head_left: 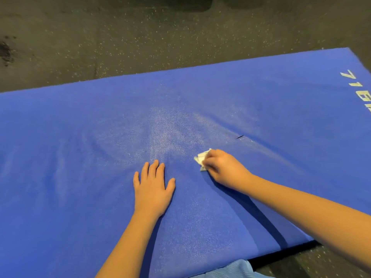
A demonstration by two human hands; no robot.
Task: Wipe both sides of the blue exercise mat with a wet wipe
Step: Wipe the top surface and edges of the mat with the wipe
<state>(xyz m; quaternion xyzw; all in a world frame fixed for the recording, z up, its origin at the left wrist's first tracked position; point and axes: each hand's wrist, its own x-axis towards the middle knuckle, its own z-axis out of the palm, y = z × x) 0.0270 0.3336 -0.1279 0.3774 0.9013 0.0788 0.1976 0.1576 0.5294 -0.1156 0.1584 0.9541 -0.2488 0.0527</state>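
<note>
The blue exercise mat [80,147] lies flat on the floor and fills most of the view, with white lettering near its right end. My left hand [152,187] rests flat on the mat, fingers spread and straight. To its right, my right hand [222,169] grips a crumpled white wet wipe [201,158] and presses it against the mat's surface. Only the wipe's left part shows past my fingers. A pale sheen covers the mat beyond both hands. A small dark mark [240,136] sits on the mat behind my right hand.
Dark speckled rubber floor [140,37] surrounds the mat at the back and at the lower right. A dark stain [6,51] marks the floor at the far left. Light blue clothing [236,270] shows at the bottom edge.
</note>
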